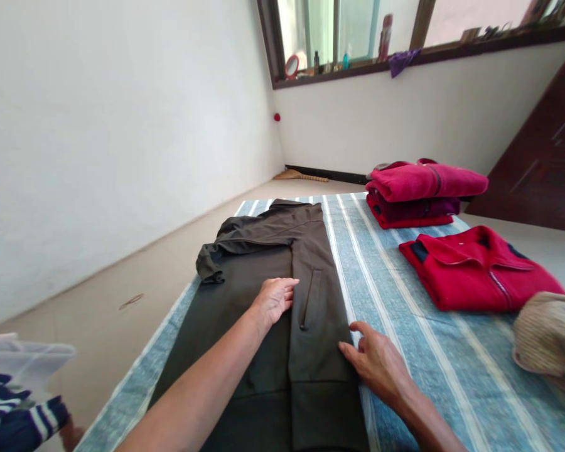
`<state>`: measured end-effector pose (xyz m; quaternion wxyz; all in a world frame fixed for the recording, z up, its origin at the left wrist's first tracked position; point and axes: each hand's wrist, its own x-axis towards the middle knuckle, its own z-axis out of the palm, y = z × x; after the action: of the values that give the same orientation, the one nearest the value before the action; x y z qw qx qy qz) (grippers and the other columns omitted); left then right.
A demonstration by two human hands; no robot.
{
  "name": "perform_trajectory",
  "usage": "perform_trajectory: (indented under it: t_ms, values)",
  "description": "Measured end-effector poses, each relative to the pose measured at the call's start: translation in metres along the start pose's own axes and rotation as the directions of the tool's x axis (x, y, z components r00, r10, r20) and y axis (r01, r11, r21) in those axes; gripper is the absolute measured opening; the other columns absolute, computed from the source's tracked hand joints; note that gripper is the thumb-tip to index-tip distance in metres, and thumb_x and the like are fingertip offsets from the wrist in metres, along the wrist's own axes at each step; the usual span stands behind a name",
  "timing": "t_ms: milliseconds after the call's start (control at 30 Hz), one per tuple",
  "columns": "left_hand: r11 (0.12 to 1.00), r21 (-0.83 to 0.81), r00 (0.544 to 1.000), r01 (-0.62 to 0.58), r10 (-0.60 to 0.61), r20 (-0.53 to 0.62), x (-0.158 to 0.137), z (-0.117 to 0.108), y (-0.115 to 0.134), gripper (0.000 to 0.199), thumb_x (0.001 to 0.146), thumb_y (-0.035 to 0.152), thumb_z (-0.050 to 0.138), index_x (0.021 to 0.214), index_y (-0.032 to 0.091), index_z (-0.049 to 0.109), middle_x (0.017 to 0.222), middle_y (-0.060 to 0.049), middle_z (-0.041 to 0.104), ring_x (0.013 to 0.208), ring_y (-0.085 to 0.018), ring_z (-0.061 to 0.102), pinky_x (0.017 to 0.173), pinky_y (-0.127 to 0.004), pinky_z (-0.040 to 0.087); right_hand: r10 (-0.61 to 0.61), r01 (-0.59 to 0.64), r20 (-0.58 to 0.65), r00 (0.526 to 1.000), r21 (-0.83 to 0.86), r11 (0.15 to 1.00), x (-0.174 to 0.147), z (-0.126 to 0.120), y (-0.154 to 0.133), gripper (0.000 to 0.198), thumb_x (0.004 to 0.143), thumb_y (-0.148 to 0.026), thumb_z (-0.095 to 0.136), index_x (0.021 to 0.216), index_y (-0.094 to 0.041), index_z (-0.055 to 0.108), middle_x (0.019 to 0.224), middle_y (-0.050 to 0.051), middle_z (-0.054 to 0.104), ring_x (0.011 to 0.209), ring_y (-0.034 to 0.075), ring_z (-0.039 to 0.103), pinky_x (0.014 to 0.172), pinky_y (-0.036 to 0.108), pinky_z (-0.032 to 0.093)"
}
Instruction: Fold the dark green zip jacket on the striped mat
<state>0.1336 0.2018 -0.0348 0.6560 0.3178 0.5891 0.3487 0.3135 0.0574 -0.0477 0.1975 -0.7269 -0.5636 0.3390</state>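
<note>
A dark olive-grey jacket (249,326) lies spread lengthwise before me, its right side folded inward over the body. A zipped pocket shows on the folded strip, and one sleeve is bunched at the far left. My left hand (277,298) rests on the jacket along the inner edge of that fold, fingers stretched out. At the jacket's right outer edge is my right hand (379,361), thumb and forefinger apart, fingertips touching or very near the cloth. Neither hand appears to grip anything.
A blue-and-white striped sheet (386,289) covers the surface. To the right lie a folded red jacket (480,270), a stack of folded clothes (424,188) and a beige knitted item (550,336). Another person's striped sleeve (32,420) shows at lower left. A broom (301,175) lies by the wall.
</note>
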Motion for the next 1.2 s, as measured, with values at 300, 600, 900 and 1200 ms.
perform_trajectory:
  t_ms: [300, 600, 900, 1200]
  values:
    - [0.99, -0.063, 0.985, 0.124, -0.115, 0.126, 0.028, 0.016, 0.01, 0.012, 0.058, 0.008, 0.072, 0.067, 0.012, 0.065, 0.058, -0.005, 0.07, 0.051, -0.02, 0.065, 0.059, -0.029, 0.054, -0.037, 0.037, -0.014, 0.999, 0.038, 0.999, 0.002, 0.001, -0.001, 0.024, 0.083, -0.031, 0.051, 0.101, -0.018, 0.06, 0.056, -0.003, 0.06, 0.058, 0.016, 0.058, 0.052, 0.025, 0.028]
    - [0.968, -0.097, 0.944, 0.233, -0.201, 0.26, 0.029, 0.01, 0.005, 0.007, 0.07, 0.015, 0.064, 0.076, 0.011, 0.067, 0.063, -0.008, 0.071, 0.056, -0.022, 0.068, 0.063, -0.033, 0.056, -0.028, 0.027, 0.023, 0.999, 0.042, 0.999, 0.004, 0.0, 0.001, 0.023, 0.081, -0.026, 0.055, 0.102, -0.019, 0.061, 0.056, -0.004, 0.061, 0.059, 0.015, 0.059, 0.053, 0.024, 0.028]
    - [0.925, -0.102, 0.882, 0.366, -0.31, 0.356, 0.024, 0.016, -0.003, 0.013, 0.073, 0.017, 0.062, 0.081, 0.008, 0.067, 0.065, -0.009, 0.072, 0.058, -0.022, 0.069, 0.066, -0.032, 0.056, -0.037, 0.037, 0.02, 0.999, 0.008, 0.999, 0.002, -0.001, 0.001, 0.026, 0.081, -0.027, 0.053, 0.105, -0.019, 0.061, 0.058, -0.003, 0.062, 0.06, 0.016, 0.059, 0.053, 0.024, 0.029]
    - [0.914, -0.161, 0.869, 0.373, -0.283, 0.406, -0.015, 0.001, -0.018, 0.018, 0.077, 0.019, 0.056, 0.087, 0.009, 0.068, 0.075, -0.012, 0.074, 0.075, -0.026, 0.071, 0.076, -0.036, 0.054, -0.19, 0.178, -0.177, 0.966, -0.085, 0.98, -0.003, -0.003, 0.008, 0.032, 0.084, -0.027, 0.053, 0.114, -0.017, 0.057, 0.093, 0.007, 0.067, 0.084, 0.021, 0.063, 0.072, 0.03, 0.043]
